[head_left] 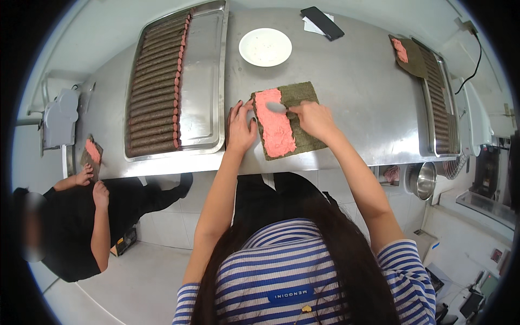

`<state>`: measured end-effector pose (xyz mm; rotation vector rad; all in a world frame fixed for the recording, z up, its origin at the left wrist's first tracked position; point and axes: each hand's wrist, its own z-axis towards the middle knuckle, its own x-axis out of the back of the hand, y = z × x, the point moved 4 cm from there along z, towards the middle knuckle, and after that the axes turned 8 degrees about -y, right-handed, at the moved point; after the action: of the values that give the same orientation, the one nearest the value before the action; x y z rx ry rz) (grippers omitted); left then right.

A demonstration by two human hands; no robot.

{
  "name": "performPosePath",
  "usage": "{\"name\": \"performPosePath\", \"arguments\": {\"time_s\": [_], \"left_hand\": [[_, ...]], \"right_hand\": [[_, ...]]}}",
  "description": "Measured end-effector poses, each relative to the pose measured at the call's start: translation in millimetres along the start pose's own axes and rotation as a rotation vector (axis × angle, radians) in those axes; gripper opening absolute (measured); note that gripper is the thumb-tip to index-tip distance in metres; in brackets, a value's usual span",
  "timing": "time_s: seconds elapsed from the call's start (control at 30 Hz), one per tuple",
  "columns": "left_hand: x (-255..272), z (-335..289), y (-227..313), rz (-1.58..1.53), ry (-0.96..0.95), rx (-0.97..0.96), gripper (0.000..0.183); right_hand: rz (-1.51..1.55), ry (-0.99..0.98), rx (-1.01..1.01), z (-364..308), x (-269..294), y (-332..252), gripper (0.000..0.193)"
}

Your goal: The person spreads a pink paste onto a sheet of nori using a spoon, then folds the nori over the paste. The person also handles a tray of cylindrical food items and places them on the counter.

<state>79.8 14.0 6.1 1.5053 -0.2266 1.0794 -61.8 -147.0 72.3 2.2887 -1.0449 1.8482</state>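
Taking the dark green sheet [299, 96] in front of the person as the clock's centre, a co-worker in black [70, 233] is at the far left, between eight and nine o'clock, with both hands at a smaller dark sheet bearing pink paste [92, 151].

Between nine and ten o'clock, a large metal tray [203, 86] stands on the metal surface [355, 81]. Dark rolls [154, 89] lie side by side in its left part, pink ends toward three o'clock.

The person's two hands are apart. The left hand [241, 130], unclosed, has its fingers at the sheet's nine o'clock edge. The sheet lies flat on the surface, its left half coated in pink filling [275, 130]. A white bowl [265, 47] sits between eleven and twelve.

The right hand [316, 120], over the sheet's bare half, is clamped on a spoon [276, 108], whose head meets the filling.

Between twelve and one lies a black flat object [323, 23], partly over white paper. At two o'clock, another pink-topped sheet [410, 59] adjoins a second tray of rolls [444, 116] at three. Near four, below the surface's edge, is a metal basin [423, 181].
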Motion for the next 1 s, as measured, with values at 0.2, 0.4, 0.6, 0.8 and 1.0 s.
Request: {"name": "performPosePath", "arguments": {"time_s": [0.2, 0.4, 0.6, 0.8, 1.0], "left_hand": [[0.3, -0.8, -1.8, -0.045, -0.001, -0.019, 0.051], [-1.2, -52.2, 23.9, 0.163, -0.098, 0.048, 0.058], [3.2, -54.4, 27.9, 0.197, -0.084, 0.027, 0.06], [2.6, -54.1, 28.6, 0.2, -0.077, 0.029, 0.058], [2.1, -54.2, 28.4, 0.221, -0.084, 0.039, 0.058]], "right_hand": [[-0.152, 0.007, 0.234, -47.0, 22.6, -3.7, 0.033], [-0.24, 0.178, 0.369, -29.7, 4.7, 0.1, 0.034], [-0.274, 0.206, 0.335, 0.1, 6.8, -0.3, 0.034], [-0.239, 0.186, 0.282, 22.8, 10.3, 5.5, 0.033], [-0.213, 0.184, 0.248, 39.4, 11.3, 14.2, 0.032]]}}
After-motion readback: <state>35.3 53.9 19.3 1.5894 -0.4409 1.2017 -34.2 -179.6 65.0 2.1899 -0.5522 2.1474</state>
